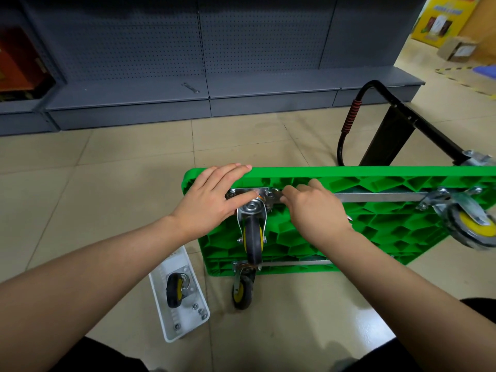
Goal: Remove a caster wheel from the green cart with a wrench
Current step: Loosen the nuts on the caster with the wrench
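The green cart [389,229] lies upside down on the tiled floor, its ribbed underside facing me. A caster wheel [252,242] with a black tyre and yellow hub stands on a silver mounting plate [264,193] at the cart's far left corner. My left hand [212,202] rests flat over the cart's edge, fingers straight, thumb on the plate. My right hand [314,210] grips a wrench [277,195] whose head sits at the plate's right side. Most of the wrench is hidden under my hand.
A white tray [161,299] left of the cart holds a loose caster [175,289] and several nuts. Another caster [242,291] sits at the near corner, and one [472,226] at the right. The black handle [351,114] lies beyond. A spare wrench [191,88] lies on the grey shelf.
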